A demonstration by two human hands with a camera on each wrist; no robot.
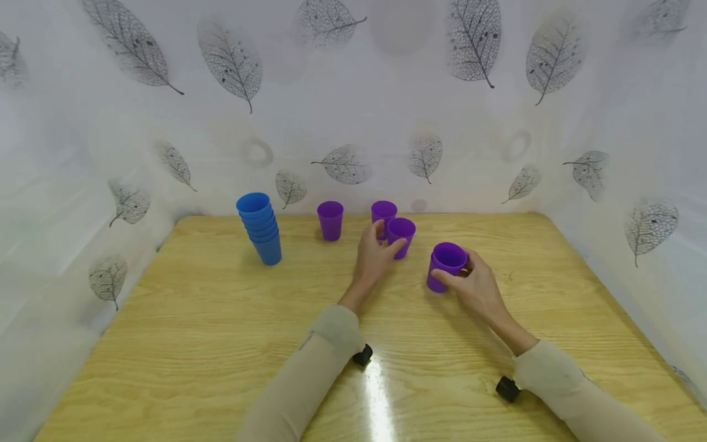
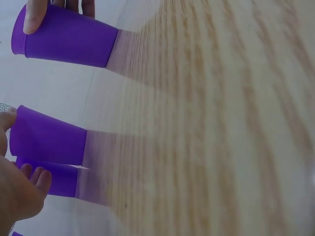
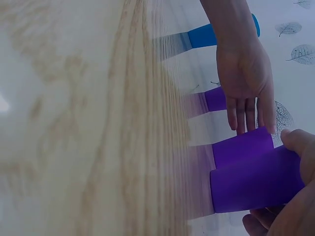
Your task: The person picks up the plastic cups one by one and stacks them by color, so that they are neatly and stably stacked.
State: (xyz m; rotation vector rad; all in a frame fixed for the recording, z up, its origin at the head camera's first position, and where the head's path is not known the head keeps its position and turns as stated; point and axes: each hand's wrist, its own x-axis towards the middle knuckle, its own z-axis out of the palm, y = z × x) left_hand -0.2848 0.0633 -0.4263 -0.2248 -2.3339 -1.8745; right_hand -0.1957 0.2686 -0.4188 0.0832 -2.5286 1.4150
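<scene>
The right hand (image 1: 482,287) grips two nested purple cups (image 1: 445,264) from the side, its thumb on the near wall and the fingers curled round behind; the double rim shows in the left wrist view, and the base looks to be on the table (image 1: 193,344), right of its middle. The left hand (image 1: 375,255) reaches towards the far edge, fingers spread wide around the front cup (image 1: 402,236), thumb at its rim and fingertips on the side towards the rear cup (image 1: 383,210); whether they press on the wall I cannot tell. The rear cup stands upright just behind, close to the far edge, with the lone cup (image 1: 331,222) to its left along that edge. Nearer the far left corner stands a tall blue stack (image 1: 261,230), upright. The cups look like thin plastic: light, fairly stiff, smooth enough to slip a little, easily tipped, hardly fragile. They should take a light pinch across opposite walls just under the rim; a hard squeeze there might oval the mouth, and on the nested cups could bind one inside the other.
</scene>
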